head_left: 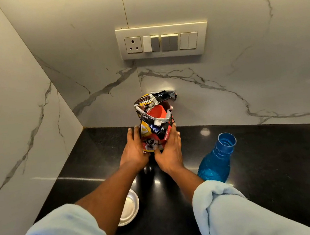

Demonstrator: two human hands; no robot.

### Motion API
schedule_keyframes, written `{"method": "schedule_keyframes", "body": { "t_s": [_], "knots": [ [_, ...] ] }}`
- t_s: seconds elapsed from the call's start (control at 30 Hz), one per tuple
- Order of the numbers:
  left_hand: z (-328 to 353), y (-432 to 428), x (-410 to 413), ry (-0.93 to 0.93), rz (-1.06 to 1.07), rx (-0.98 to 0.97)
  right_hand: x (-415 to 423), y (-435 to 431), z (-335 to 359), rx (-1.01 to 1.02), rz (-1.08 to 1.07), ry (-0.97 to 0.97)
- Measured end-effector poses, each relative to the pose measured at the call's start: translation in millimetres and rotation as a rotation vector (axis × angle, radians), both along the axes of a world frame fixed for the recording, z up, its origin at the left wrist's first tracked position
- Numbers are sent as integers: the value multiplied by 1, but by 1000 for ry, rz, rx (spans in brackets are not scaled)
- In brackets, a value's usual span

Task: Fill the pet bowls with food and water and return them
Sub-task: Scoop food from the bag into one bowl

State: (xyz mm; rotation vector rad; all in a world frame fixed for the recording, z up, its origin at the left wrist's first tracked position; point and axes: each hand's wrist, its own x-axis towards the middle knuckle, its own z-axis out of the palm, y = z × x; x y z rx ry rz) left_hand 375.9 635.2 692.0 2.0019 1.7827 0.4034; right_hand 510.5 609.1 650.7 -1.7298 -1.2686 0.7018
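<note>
An opened, crumpled pet food bag [154,126] stands upright on the black countertop [275,160] near the back wall, with a red scoop [158,112] showing in its mouth. My left hand [134,152] holds the bag's left side and my right hand [170,152] holds its right side, fingers wrapped round its lower half. A steel pet bowl [129,208] sits near the counter's front left, partly hidden under my left forearm. An uncapped blue water bottle [216,159] stands to the right of my right arm.
White marble walls close the counter at the back and left, forming a corner. A switch and socket panel [162,40] is mounted on the back wall above the bag. The counter runs on to the right of the bottle.
</note>
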Motion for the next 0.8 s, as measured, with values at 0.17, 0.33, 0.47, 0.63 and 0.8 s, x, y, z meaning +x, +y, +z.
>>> {"method": "schedule_keyframes", "body": {
  "t_s": [0.17,0.33,0.47,0.63,0.8],
  "knots": [
    [-21,-41,-9,8,84,-53,-1,-37,0,-141,61,70],
    [-24,-78,-10,-35,97,-53,2,-85,-5,-92,285,-24],
    [-33,-116,-12,-33,58,-50,13,-115,-9,-89,296,-61],
    [-41,-160,-10,-9,-21,-31,32,-155,-15,-105,248,-46],
    [-35,-182,0,-1,-64,-10,62,-204,-32,-107,81,34]
  ]
}}
